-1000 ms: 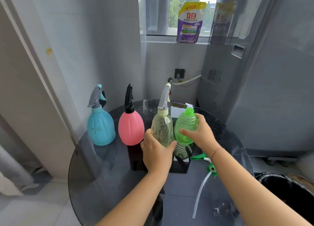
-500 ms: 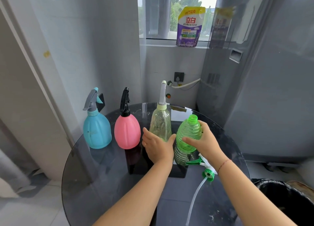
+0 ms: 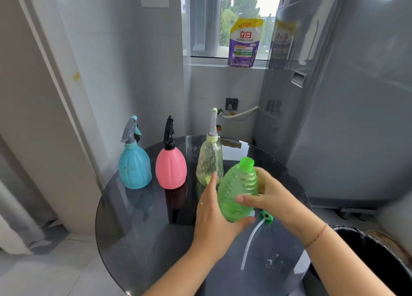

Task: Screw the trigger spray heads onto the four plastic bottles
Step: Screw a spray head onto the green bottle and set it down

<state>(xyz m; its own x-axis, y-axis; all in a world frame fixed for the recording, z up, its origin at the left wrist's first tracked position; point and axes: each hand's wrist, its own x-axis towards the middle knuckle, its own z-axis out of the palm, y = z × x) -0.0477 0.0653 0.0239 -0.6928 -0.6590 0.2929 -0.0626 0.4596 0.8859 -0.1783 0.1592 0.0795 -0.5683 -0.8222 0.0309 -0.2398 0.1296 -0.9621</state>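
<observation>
A green ribbed bottle [image 3: 238,191] with an open threaded neck is lifted off the table and tilted to the right. My left hand [image 3: 214,213] cups its lower side and base; my right hand [image 3: 265,195] grips its right side. A green spray head [image 3: 266,216] with a long white dip tube [image 3: 249,244] lies on the round dark glass table [image 3: 138,240], mostly hidden behind my right hand. Along the back stand a blue bottle [image 3: 134,168], a pink bottle [image 3: 171,167] and a clear yellowish bottle [image 3: 209,162], each with a trigger head on.
A grey appliance [image 3: 334,117] stands close on the right. A black bin [image 3: 379,262] is at the lower right, beside the table edge. A purple detergent pouch [image 3: 244,43] sits on the windowsill. Tiled wall and a door frame run along the left.
The green bottle has been lifted off the table and tilted. My left hand has left the clear bottle and now holds the green one from below.
</observation>
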